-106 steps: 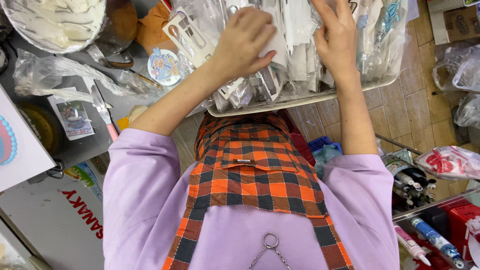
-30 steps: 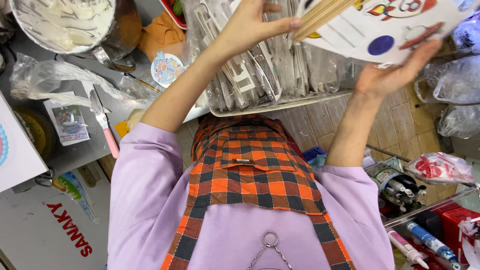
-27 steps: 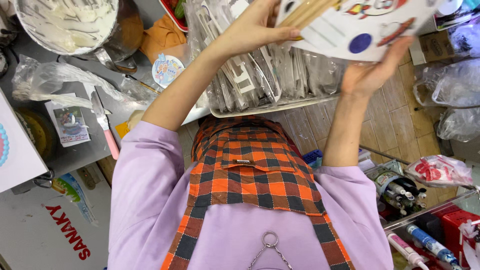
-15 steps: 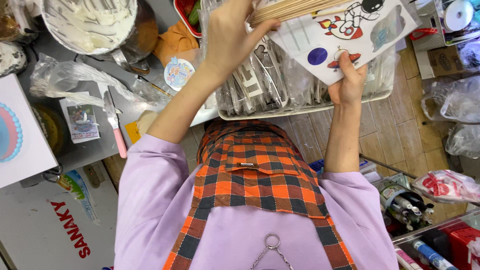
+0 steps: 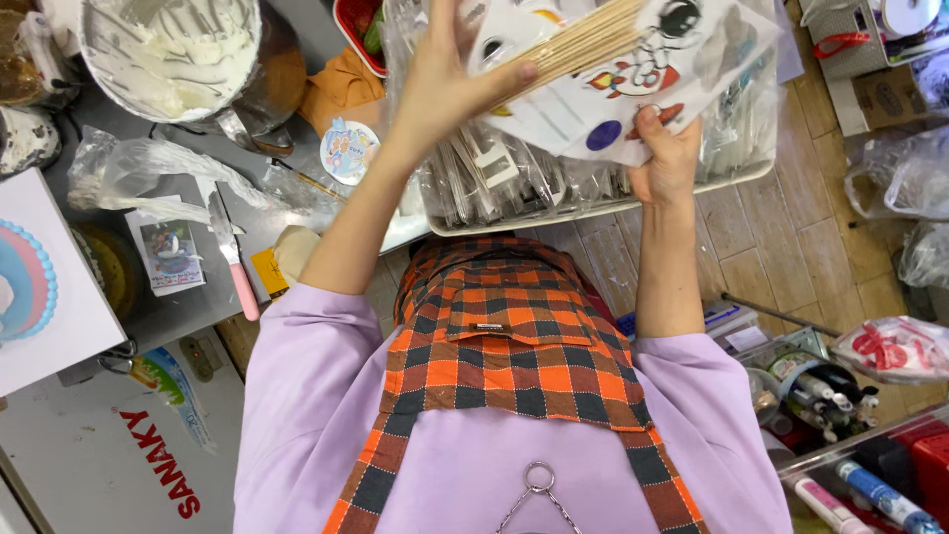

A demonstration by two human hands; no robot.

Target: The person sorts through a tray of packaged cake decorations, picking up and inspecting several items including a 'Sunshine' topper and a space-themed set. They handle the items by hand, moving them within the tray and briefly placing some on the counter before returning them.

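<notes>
My left hand (image 5: 450, 84) is raised over the tray and grips a bundle of thin wooden skewers (image 5: 583, 44) that slant up to the right. My right hand (image 5: 664, 158) pinches the lower edge of a clear packet holding a white sheet of printed cartoon cut-outs (image 5: 643, 89), with a blue dot and red shapes on it. The skewers lie across the front of that sheet. Below both hands is a clear plastic tray (image 5: 593, 210) packed with several upright transparent packets.
A metal bowl of white cream (image 5: 168, 44) stands at the top left, with a pink-handled palette knife (image 5: 237, 262), a round printed disc (image 5: 348, 150) and crumpled plastic bags beside it. A blue-rimmed cake on a white board (image 5: 40, 287) sits far left. Bags and a box of pens (image 5: 820, 381) crowd the wooden floor on the right.
Both hands left the tray's packets and lifted the skewers and the printed sheet. In the last second the sheet came down closer, and my right hand moved to grip its lower edge.
</notes>
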